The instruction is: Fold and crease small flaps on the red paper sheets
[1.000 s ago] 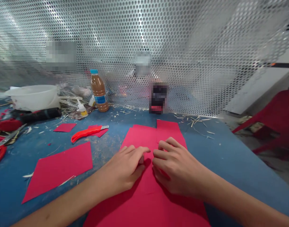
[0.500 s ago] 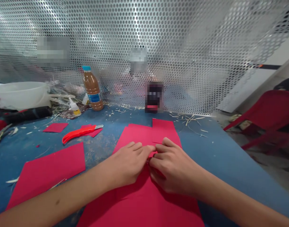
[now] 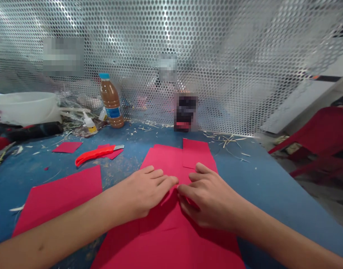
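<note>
Red sheets of thick paper or card [image 3: 171, 246] lie overlapped in front of me on the blue table. My left hand [image 3: 146, 190] rests on the middle of them with its fingers bent, index finger pointing to the centre. Facing it, my right hand [image 3: 205, 198] has thumb and index finger brought together at the red paper's raised middle part. A few millimetres seem to separate the two sets of fingertips. The exact grip under the fingers is hidden. Beyond my right hand, a small red rectangle [image 3: 196, 152] lies on the larger sheet.
Left of my arm are another red sheet [image 3: 67, 194], a red-handled cutter [image 3: 95, 154] and small red scraps [image 3: 67, 147]. Farther back stand a brown bottle [image 3: 111, 101], a glue bottle [image 3: 89, 123] and a white tub [image 3: 25, 108]. A perforated metal screen [image 3: 132, 45] closes the back.
My left hand has drawn slightly left and away from my right fingertips, which were touching it before. My right hand stays at nearly the same spot. The view has shifted a little.
</note>
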Action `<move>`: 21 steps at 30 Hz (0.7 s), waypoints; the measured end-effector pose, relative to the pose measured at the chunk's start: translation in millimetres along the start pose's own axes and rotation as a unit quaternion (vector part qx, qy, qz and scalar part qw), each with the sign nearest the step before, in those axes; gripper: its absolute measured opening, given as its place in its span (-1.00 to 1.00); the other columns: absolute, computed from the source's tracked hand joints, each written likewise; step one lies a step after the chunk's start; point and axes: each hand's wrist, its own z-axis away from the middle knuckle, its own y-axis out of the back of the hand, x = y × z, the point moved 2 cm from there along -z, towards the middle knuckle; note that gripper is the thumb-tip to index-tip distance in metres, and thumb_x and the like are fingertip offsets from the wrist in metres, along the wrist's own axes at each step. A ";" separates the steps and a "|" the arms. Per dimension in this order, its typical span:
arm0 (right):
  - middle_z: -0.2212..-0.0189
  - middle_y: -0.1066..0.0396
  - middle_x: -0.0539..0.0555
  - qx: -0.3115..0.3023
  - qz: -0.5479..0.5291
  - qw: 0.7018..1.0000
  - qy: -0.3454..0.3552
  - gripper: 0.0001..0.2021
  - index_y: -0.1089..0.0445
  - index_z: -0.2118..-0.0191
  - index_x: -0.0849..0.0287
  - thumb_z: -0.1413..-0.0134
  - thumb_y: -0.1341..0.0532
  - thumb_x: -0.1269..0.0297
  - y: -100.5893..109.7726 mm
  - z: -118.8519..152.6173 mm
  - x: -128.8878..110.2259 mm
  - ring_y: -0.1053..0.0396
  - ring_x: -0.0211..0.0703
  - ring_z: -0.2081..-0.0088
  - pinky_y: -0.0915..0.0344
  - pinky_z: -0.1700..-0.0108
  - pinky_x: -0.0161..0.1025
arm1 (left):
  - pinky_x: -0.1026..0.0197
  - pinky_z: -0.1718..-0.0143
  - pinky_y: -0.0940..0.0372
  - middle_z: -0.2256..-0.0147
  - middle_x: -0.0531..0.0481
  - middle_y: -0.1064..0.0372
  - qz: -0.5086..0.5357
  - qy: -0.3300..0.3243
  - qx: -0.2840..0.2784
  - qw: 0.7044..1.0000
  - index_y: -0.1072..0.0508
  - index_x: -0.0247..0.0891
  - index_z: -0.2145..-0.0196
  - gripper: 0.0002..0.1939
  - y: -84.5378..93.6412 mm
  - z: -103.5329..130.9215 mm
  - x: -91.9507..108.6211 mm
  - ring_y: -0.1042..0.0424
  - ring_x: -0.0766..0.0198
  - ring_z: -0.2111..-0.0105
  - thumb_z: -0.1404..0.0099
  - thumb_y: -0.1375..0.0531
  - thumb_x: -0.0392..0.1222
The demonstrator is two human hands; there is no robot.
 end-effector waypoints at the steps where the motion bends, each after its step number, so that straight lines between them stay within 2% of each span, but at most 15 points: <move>1: 0.69 -0.38 0.00 0.000 0.000 1.000 -0.001 -0.75 -0.34 0.49 0.14 -0.24 -0.18 0.32 0.0 0.0 0.0 -0.10 -0.21 0.57 0.03 0.20 -0.07 | -0.02 -0.06 -0.29 -0.01 -0.22 -0.52 0.000 0.005 0.000 1.000 -0.22 -0.36 -0.22 -0.37 0.4 4.0 -1.4 -0.51 -0.04 0.05 -0.20 -0.13 -0.55; 5: 0.71 -0.34 -0.02 0.007 -0.003 1.000 -0.001 -0.72 -0.32 0.51 0.13 -0.26 -0.17 0.31 -0.1 0.1 0.1 -0.06 -0.22 0.59 0.04 0.20 -0.07 | -0.01 -0.10 -0.25 -0.03 -0.21 -0.53 -0.010 0.010 0.007 1.000 -0.24 -0.33 -0.22 -0.32 2.5 20.5 -5.6 -0.51 -0.01 0.01 -0.15 -0.09 -0.60; 10: 0.71 -0.33 -0.03 0.004 0.000 1.000 -0.003 -0.71 -0.31 0.51 0.12 -0.28 -0.15 0.32 0.0 0.1 -0.3 -0.03 -0.22 0.59 0.03 0.21 -0.07 | 0.04 -0.02 -0.23 0.08 -0.13 -0.57 -0.035 -0.014 0.017 0.999 -0.27 -0.32 -0.16 -0.31 4.9 36.1 -5.9 -0.51 0.05 0.14 -0.06 -0.07 -0.62; 14: 0.72 -0.31 -0.03 -0.002 0.006 1.000 -0.001 -0.71 -0.28 0.51 0.12 -0.28 -0.14 0.31 -0.1 0.7 -0.5 -0.01 -0.22 0.58 0.03 0.21 -0.07 | 0.03 0.04 -0.20 0.09 -0.13 -0.56 -0.055 -0.014 0.021 0.998 -0.28 -0.34 -0.19 -0.29 6.0 47.4 -9.5 -0.48 0.05 0.16 -0.06 -0.08 -0.62; 16: 0.72 -0.31 -0.03 -0.002 0.008 1.000 0.001 -0.71 -0.27 0.51 0.12 -0.28 -0.14 0.32 0.3 0.6 -0.6 -0.01 -0.21 0.58 0.03 0.21 -0.06 | 0.03 0.10 -0.19 0.14 -0.11 -0.56 -0.050 -0.001 0.017 0.999 -0.33 -0.32 -0.14 -0.35 9.4 52.1 -12.0 -0.46 0.05 0.20 -0.08 -0.08 -0.61; 18: 0.70 -0.32 -0.03 0.000 0.007 1.000 0.003 -0.71 -0.26 0.51 0.12 -0.27 -0.14 0.33 1.3 -0.1 -0.7 -0.02 -0.21 0.57 0.04 0.21 -0.06 | 0.03 0.15 -0.18 0.20 -0.08 -0.53 -0.039 0.023 0.022 0.999 -0.42 -0.26 -0.02 -0.52 14.7 54.1 -13.2 -0.44 0.04 0.23 -0.18 -0.10 -0.57; 19: 0.69 -0.33 -0.03 0.001 0.004 1.000 0.005 -0.72 -0.26 0.52 0.13 -0.27 -0.14 0.33 2.0 -0.6 -0.7 -0.04 -0.20 0.56 0.04 0.21 -0.06 | 0.02 0.15 -0.18 0.21 -0.08 -0.53 -0.037 0.036 0.035 0.998 -0.45 -0.24 0.04 -0.60 17.4 53.7 -13.0 -0.43 0.03 0.23 -0.24 -0.10 -0.55; 21: 0.67 -0.34 -0.02 0.000 -0.005 1.000 0.005 -0.72 -0.25 0.52 0.13 -0.26 -0.14 0.34 3.4 -1.7 -0.4 -0.07 -0.20 0.55 0.04 0.21 -0.06 | 0.00 0.13 -0.18 0.15 -0.08 -0.53 -0.044 0.045 0.063 0.996 -0.49 -0.21 0.04 -0.64 19.8 50.4 -10.6 -0.43 0.02 0.20 -0.33 -0.09 -0.52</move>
